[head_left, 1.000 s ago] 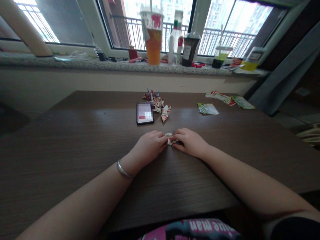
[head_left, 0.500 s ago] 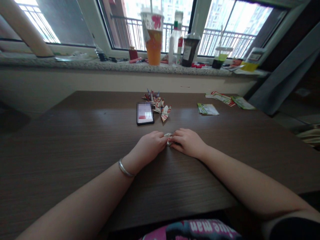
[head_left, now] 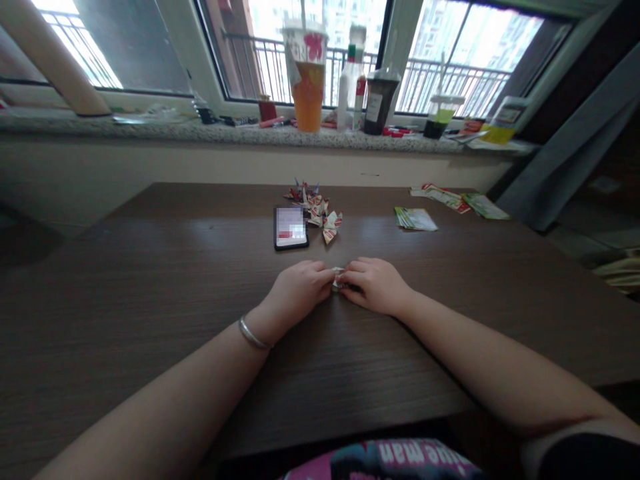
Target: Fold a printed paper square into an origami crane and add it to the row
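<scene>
Between my two hands is a small piece of folded paper (head_left: 337, 279), whitish with some reddish print, mostly covered by fingers. My left hand (head_left: 303, 285) is closed on its left side, with a silver bangle (head_left: 253, 333) at the wrist. On the right side, the fingers of my right hand (head_left: 376, 284) pinch the same paper, thumb below. Just beyond my hands lie several folded paper pieces (head_left: 330, 227) with red and white stripes, grouped in a small pile. A phone (head_left: 291, 228) with a lit, blurred screen lies left of that pile.
Stacks of printed paper sheets (head_left: 416, 219) lie at the back right of the dark wooden table (head_left: 150, 267). Along the stone windowsill (head_left: 240, 132) stand a large cup of orange drink (head_left: 309, 97), bottles (head_left: 346, 93), a dark drink cup (head_left: 379, 103) and small items.
Less of the folded paper shows between my fingers now. My left fingers have edged slightly over it; both hands otherwise stay in place.
</scene>
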The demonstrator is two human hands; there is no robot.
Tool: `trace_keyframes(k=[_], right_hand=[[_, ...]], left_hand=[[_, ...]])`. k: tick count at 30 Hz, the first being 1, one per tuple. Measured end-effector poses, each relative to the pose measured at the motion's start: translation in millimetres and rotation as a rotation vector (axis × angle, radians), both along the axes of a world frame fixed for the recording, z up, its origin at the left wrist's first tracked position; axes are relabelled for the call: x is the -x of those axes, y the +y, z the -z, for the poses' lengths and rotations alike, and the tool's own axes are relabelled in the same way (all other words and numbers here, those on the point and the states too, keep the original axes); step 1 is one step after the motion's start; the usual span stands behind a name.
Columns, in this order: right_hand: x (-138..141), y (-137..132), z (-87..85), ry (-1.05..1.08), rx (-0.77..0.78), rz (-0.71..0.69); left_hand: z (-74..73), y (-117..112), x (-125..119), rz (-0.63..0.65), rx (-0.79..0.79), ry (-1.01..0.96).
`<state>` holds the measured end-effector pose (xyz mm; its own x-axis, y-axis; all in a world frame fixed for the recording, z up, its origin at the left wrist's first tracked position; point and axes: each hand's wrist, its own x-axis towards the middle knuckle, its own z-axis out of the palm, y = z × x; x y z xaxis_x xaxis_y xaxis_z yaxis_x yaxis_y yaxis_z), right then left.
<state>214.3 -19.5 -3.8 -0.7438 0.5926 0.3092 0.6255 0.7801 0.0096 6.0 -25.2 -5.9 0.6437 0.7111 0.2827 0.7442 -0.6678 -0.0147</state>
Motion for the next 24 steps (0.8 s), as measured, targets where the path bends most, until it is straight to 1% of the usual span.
trace_keyframes(k=[6,10,17,21,24], right_hand=[[2,-2,1.9,-0.050,-0.077,-0.017],[3,-4,3.7,-0.072,-0.070,-0.015],[9,-5,0.4,0.028,0.094,0.130],[9,-3,-0.8,0.091,0.186,0.146],[5,0,1.3,0.155,0.253,0.169]], left_hand=[[-3.9,-3,1,-0.004,0.034,-0.012],[-5.9,-3,0,0.005,0.072,0.004],[-12.9,-8,-3,0.015,0.088,0.086],[-19.1,-11,-6,0.005,0.096,0.136],[-20.2,-10,-5,0.022,0.113,0.153]])
